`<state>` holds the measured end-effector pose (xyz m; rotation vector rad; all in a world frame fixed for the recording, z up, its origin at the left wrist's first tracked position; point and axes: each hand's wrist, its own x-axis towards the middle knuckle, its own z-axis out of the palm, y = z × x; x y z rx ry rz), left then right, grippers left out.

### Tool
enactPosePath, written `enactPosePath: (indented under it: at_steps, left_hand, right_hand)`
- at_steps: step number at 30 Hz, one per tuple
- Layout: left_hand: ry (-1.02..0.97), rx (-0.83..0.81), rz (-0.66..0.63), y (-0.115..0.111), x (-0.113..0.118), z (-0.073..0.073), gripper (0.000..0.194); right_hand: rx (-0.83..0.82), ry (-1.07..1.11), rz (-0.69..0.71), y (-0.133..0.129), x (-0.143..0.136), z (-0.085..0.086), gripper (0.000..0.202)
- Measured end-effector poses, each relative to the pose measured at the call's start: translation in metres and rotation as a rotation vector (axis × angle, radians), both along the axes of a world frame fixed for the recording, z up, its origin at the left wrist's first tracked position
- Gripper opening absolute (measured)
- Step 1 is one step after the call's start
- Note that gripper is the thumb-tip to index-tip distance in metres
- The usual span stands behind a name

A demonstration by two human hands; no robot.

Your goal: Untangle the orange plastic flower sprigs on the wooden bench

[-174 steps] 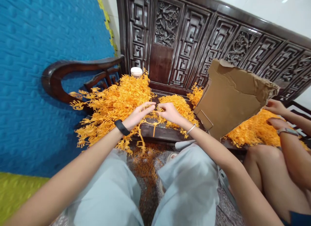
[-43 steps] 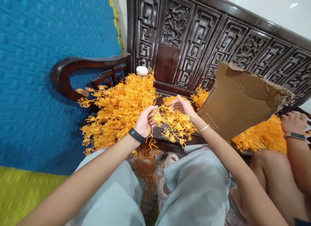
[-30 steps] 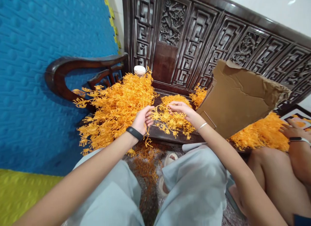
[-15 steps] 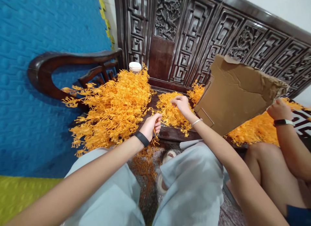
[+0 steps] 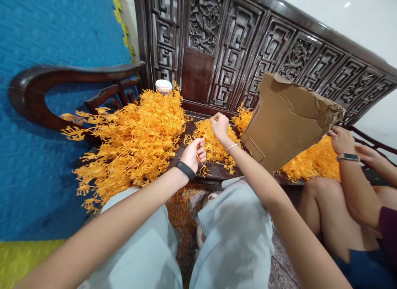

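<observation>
Hand shift since 0.5 s ago: the right hand point(image 5: 219, 125) is now sitting a little farther off over the small orange pile point(image 5: 217, 150), the left hand point(image 5: 192, 155) is sitting closer to that pile, and 2 co-worker hands point(image 5: 343, 140) are showing at the right instead of 1.
Left hand: its fingers are curling together, grasping a thin orange strand point(image 5: 203, 170).
Right hand: its fingers are bending to a pinch, but whether they are gripping anything I cannot tell.
Orange strand: it is passing through the left hand, its loose end hanging on the near side, its long axis running roughly far to near; the upper part is blending into the orange behind.
Strand from right hand: it is lying to the near left, with the left hand nearer because it is already holding it.
Small orange pile: it is resting on the dark wooden surface point(image 5: 215, 172), to the right and far side of the left hand and just under the right hand, which is the nearer of the 2.
Large orange heap point(image 5: 133, 136): it is spreading left of both hands, with a white-lidded cup point(image 5: 163, 87) standing at its far edge.
Cardboard point(image 5: 288, 119): it is standing tilted right of the small orange pile, with another orange pile point(image 5: 319, 158) lying beyond it to the right.
Floor: orange scraps point(image 5: 182, 210) are lying on the near side, below the surface.
</observation>
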<state>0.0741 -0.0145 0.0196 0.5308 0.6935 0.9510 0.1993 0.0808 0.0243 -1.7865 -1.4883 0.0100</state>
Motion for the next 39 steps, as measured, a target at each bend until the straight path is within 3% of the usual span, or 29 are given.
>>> enactPosePath:
  at_steps: [7,10,14,17,21,25,33,39]
  left_hand:
    - [-0.061,-0.029,0.081,0.004,0.001,0.008,0.032]
    - [-0.049,-0.040,0.085,-0.007,-0.002,0.012,0.035]
    - [-0.027,-0.039,-0.037,-0.035,-0.007,0.012,0.035]
    - [0.008,-0.022,-0.133,-0.045,-0.012,0.008,0.033]
    - [0.040,-0.029,-0.109,-0.038,-0.024,0.001,0.033]
    - [0.027,0.005,-0.063,-0.027,-0.037,-0.001,0.032]
    - [0.001,0.038,0.006,-0.011,-0.049,0.001,0.033]
    - [0.005,0.056,0.010,-0.008,-0.049,-0.001,0.033]
  right_hand:
    - [-0.028,0.062,-0.004,0.012,-0.010,0.006,0.012]
    - [-0.012,0.142,-0.069,0.025,0.000,0.007,0.013]
    - [0.007,0.290,-0.201,0.038,0.031,0.000,0.014]
    - [-0.040,0.247,-0.141,0.041,0.048,-0.013,0.016]
    - [-0.087,0.102,-0.097,0.043,0.055,-0.028,0.019]
    - [-0.096,0.089,-0.130,0.046,0.060,-0.036,0.021]
    - [-0.043,0.159,-0.222,0.039,0.069,-0.036,0.014]
    - [-0.026,0.207,-0.176,0.034,0.071,-0.037,0.013]
